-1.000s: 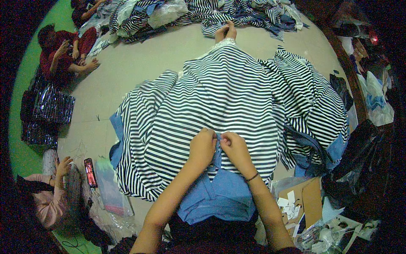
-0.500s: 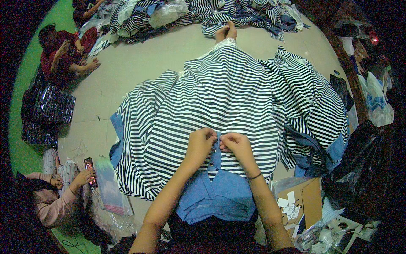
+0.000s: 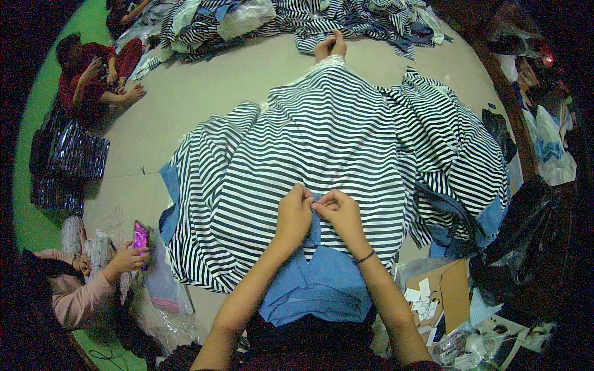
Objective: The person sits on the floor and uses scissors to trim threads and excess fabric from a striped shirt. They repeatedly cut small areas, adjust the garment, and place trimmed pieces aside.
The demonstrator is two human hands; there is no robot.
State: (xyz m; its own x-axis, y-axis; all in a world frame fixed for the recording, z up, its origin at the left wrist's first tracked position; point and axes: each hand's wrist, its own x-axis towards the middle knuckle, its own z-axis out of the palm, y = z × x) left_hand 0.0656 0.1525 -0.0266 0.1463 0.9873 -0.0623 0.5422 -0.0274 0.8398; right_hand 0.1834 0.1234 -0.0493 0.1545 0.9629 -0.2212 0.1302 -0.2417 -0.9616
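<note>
Across my lap lies a black-and-white striped shirt [image 3: 315, 142] with a blue collar [image 3: 312, 287] toward me and a short blue button placket [image 3: 314, 238] running up from it. My left hand [image 3: 294, 216] is closed in a pinch at the top end of the placket. Beside it, my right hand [image 3: 340, 215] pinches the same spot, its fingertips touching or nearly touching the left ones. The fingers cover the exact bit of cloth or button they grip. A dark band circles my right wrist.
More striped garments lie bunched at the right [image 3: 461, 161], and a large heap [image 3: 297, 21] is at the back. Cardboard [image 3: 455, 290] and plastic scraps lie front right. A person at left holds a phone [image 3: 140, 238]; another person [image 3: 93, 74] sits far left near shiny black packages [image 3: 77, 151].
My right hand has shifted left, and the fingertips of both hands have come together over the placket. At left, the person's phone has turned and moved slightly.
</note>
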